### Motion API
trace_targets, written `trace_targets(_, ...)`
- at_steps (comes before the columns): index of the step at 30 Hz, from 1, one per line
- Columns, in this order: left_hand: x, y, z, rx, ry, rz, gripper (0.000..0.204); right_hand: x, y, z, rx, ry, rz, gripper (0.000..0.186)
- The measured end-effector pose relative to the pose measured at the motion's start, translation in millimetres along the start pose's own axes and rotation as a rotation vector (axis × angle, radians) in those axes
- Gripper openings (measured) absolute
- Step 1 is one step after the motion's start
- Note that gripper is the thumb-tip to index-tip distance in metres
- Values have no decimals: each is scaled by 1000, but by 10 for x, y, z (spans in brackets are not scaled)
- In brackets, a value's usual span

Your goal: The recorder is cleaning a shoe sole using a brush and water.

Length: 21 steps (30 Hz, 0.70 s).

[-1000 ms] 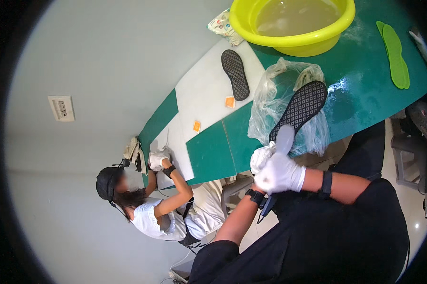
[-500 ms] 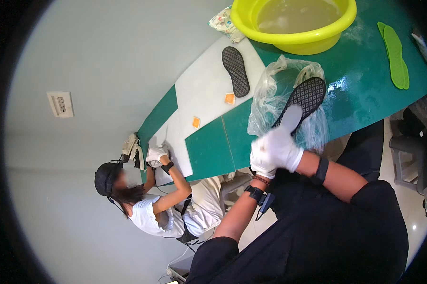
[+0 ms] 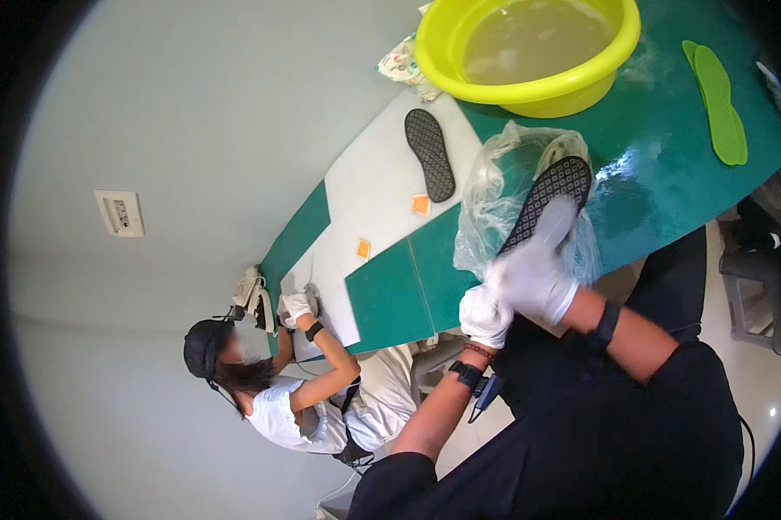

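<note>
The black insole [image 3: 548, 201], patterned with a fine white grid, lies on a clear plastic bag [image 3: 494, 204] at the counter's [image 3: 659, 186] near edge. Your gloved right hand [image 3: 537, 276] grips its heel end; your left hand [image 3: 484, 315] is fisted just beside it.

Both white-gloved hands crowd one spot at the near edge of the green table [image 3: 667, 186]: right hand [image 3: 537, 276] on the black mesh-patterned insole [image 3: 548, 196], left hand [image 3: 486, 314] just below it. The crumpled clear plastic bag [image 3: 494, 204] wraps around the insole, blocking approach from the left and from behind. The big yellow plastic basin of cloudy water [image 3: 529, 52] sits close beyond, closing the far side. Open green surface lies to the right, up to the bright green foam insole [image 3: 718, 102]. Leftward, the white sheet [image 3: 369, 204] carries a second black insole [image 3: 430, 152] and two small orange squares [image 3: 421, 205]; bare gaps between them. The co-worker's gloved hand [image 3: 297, 305] occupies the far left end.
</note>
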State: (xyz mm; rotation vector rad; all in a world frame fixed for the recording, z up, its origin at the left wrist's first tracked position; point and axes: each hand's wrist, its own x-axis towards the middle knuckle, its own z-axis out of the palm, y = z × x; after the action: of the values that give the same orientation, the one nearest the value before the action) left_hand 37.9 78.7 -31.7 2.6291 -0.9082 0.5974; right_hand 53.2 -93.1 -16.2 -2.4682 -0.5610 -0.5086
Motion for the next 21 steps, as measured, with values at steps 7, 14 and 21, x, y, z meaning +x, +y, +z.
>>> trace_targets(7, 21, 7, 67, -133, 92, -76, 23, 127, -92, -307, 163, 127, 71, 23)
trace_targets(14, 126, 15, 38, -144, 136, 64, 30, 427, 354, -683, 489, 106, 433, 38)
trace_targets(21, 49, -4, 27, -307, -21, -152, 20, 54, -37, -304, 90, 11, -47, 27)
